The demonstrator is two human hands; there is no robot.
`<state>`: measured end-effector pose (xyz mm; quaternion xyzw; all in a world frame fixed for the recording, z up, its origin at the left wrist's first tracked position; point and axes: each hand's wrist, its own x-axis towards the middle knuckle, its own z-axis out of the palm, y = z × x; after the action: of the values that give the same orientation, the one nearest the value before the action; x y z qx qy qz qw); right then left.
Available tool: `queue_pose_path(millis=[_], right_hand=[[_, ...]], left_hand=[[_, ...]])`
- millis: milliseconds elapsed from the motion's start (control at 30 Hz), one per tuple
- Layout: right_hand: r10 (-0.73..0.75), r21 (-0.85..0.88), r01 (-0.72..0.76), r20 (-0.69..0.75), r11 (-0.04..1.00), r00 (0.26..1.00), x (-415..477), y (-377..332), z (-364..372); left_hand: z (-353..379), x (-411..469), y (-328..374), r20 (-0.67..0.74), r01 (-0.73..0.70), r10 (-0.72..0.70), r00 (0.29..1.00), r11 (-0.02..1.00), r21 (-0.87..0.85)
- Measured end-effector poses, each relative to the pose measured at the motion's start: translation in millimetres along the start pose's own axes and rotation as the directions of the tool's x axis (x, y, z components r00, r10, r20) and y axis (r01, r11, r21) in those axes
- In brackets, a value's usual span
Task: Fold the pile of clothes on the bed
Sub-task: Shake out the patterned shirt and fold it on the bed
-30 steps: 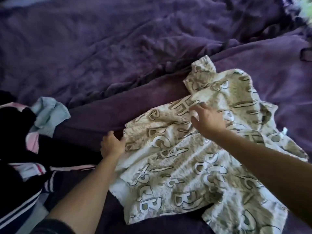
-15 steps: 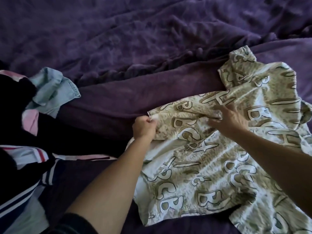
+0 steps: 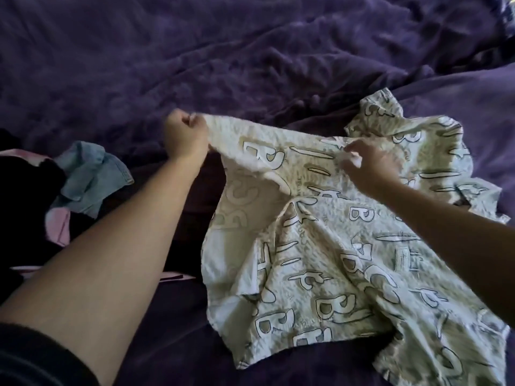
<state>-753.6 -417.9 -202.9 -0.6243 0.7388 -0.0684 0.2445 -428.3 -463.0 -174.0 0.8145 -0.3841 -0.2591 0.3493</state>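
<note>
A cream shirt with olive and white letter print (image 3: 320, 246) lies spread over the purple bedding at centre right. My left hand (image 3: 185, 135) grips its far left corner in a fist and holds that edge lifted off the bed. My right hand (image 3: 365, 162) pinches the shirt's upper edge further right, fingers curled into the cloth. The edge between both hands is stretched taut. The rest of the shirt rests crumpled on the bed, its collar end at the far right.
A pile of unfolded clothes sits at the left edge: a light blue denim piece (image 3: 89, 176), black fabric (image 3: 25, 196) and a pink item (image 3: 60, 227). A rumpled purple blanket (image 3: 195, 51) covers the bed beyond the shirt.
My left hand has risen and moved away from me, pulling the shirt's corner up off the bed. My right hand has gone from resting on the shirt to pinching its upper edge.
</note>
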Motion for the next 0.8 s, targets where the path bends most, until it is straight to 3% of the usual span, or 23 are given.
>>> queue_pose_path(millis=[100, 200, 267, 333, 400, 433, 467, 533, 567, 600, 667, 733, 800], right_hand=[[-0.004, -0.132, 0.038, 0.245, 0.991, 0.970, -26, 15, 22], [-0.124, -0.207, 0.175, 0.235, 0.963, 0.964, -52, 25, 30], [-0.235, -0.187, 0.270, 0.189, 0.944, 0.953, -67, 25, 36], [-0.246, -0.211, 0.294, 0.224, 0.932, 0.943, -78, 23, 40], [-0.194, -0.257, 0.260, 0.255, 0.931, 0.947, -83, 19, 40], [-0.198, -0.240, 0.246, 0.205, 0.939, 0.958, -83, 18, 39], [-0.232, -0.195, 0.252, 0.118, 0.948, 0.966, -81, 17, 38], [-0.315, -0.123, 0.303, -0.092, 0.945, 0.945, -71, 16, 34], [-0.337, -0.103, 0.324, -0.170, 0.941, 0.926, -64, 16, 33], [-0.349, -0.098, 0.336, -0.217, 0.937, 0.912, -56, 17, 34], [-0.334, -0.137, 0.309, -0.233, 0.941, 0.913, -38, 19, 37], [-0.256, -0.204, 0.223, -0.149, 0.953, 0.955, -24, 21, 41], [-0.162, -0.291, 0.155, -0.003, 0.944, 0.987, -15, 28, 46]], left_hand=[[2, -40, -48, 0.014, 0.093, -0.094, 0.996, 0.994, 0.049], [-14, -102, -89, 0.134, 0.336, -0.332, 0.934, 0.942, -0.009], [-29, -150, -117, 0.293, 0.409, -0.420, 0.859, 0.907, 0.101], [-45, -193, -139, 0.521, 0.334, -0.488, 0.700, 0.869, 0.366], [-57, -216, -152, 0.661, 0.214, -0.591, 0.462, 0.798, 0.563], [-60, -214, -152, 0.662, 0.175, -0.604, 0.444, 0.783, 0.597], [-59, -205, -153, 0.633, 0.159, -0.573, 0.521, 0.794, 0.587], [-47, -176, -150, 0.460, 0.130, -0.394, 0.795, 0.853, 0.506], [-37, -158, -146, 0.349, 0.137, -0.307, 0.885, 0.890, 0.435], [-25, -140, -141, 0.269, 0.180, -0.281, 0.921, 0.921, 0.346], [4, -111, -134, 0.243, 0.428, -0.447, 0.861, 0.894, 0.131], [32, -99, -128, 0.268, 0.665, -0.633, 0.726, 0.746, -0.035], [53, -96, -123, 0.258, 0.694, -0.648, 0.716, 0.703, -0.159]])
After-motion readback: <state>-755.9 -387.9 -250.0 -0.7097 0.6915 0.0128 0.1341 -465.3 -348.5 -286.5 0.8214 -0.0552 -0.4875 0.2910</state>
